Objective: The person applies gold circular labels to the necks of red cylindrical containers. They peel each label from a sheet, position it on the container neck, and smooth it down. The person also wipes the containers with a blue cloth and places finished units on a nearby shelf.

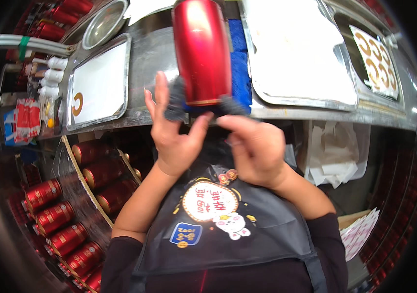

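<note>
A glossy red bottle-shaped container (202,53) lies lengthwise in front of me, over a blue pad (240,73) on the metal bench. Dark grey fuzzy pieces sit at both sides of its near end, one on the left (175,100) and one on the right (234,105); how they are fixed is unclear. My left hand (174,139) is open beside the near end, fingers spread upward and thumb pointing right. Close to that same end, my right hand (257,151) points its index finger leftward, its other fingers bent. Motion blur hides whether it pinches anything.
Left on the bench lies a white-lined tray (103,85) with a gold C-shaped piece (77,104). A larger tray (299,53) and a sheet of gold C-shapes (375,61) lie right. Red canisters (62,215) fill racks lower left. A plastic bin (335,151) stands under the bench.
</note>
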A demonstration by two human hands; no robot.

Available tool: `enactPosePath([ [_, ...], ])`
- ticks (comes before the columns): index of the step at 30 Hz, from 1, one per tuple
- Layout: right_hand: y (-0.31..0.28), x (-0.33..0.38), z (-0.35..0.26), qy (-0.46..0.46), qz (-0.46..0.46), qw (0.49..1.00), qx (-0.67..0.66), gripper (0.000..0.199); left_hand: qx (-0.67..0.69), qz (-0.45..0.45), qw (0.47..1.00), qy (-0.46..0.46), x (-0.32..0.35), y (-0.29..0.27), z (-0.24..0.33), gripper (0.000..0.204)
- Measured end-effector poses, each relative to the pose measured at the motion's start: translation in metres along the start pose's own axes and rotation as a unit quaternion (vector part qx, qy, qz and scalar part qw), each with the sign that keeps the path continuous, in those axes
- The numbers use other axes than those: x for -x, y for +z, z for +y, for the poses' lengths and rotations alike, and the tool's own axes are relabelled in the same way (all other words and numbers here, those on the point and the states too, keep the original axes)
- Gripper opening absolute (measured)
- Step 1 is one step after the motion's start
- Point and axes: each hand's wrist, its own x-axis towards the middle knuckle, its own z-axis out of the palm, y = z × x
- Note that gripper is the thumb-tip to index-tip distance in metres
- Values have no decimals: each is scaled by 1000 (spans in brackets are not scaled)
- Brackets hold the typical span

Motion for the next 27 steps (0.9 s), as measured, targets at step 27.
enactPosePath([
  [27,-1,-33,-6,-98,-223,952,187,45,12,79,995,53,-19,15,-13,61],
])
